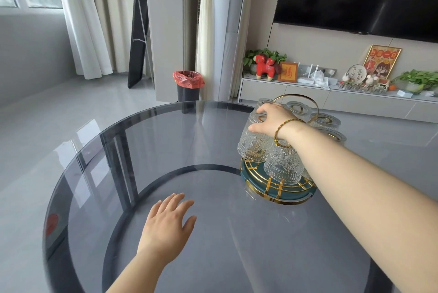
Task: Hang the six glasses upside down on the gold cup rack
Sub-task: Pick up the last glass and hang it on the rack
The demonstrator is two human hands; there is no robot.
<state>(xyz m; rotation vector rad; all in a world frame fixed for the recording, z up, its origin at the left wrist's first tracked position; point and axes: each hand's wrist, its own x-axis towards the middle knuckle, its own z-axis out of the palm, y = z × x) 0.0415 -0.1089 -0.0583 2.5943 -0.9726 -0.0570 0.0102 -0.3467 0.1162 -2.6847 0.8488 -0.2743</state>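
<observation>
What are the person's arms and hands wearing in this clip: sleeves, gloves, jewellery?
Both forearms are bare, with no sleeves in view and no gloves. The right hand has a thin braided cord bracelet at the wrist, gold and green with a little red. The left hand shows no ring, watch or bracelet.

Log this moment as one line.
right hand: fingers on upturned glass on gold cup rack | left hand: open, empty, over glass table | loose glasses: none visible
</observation>
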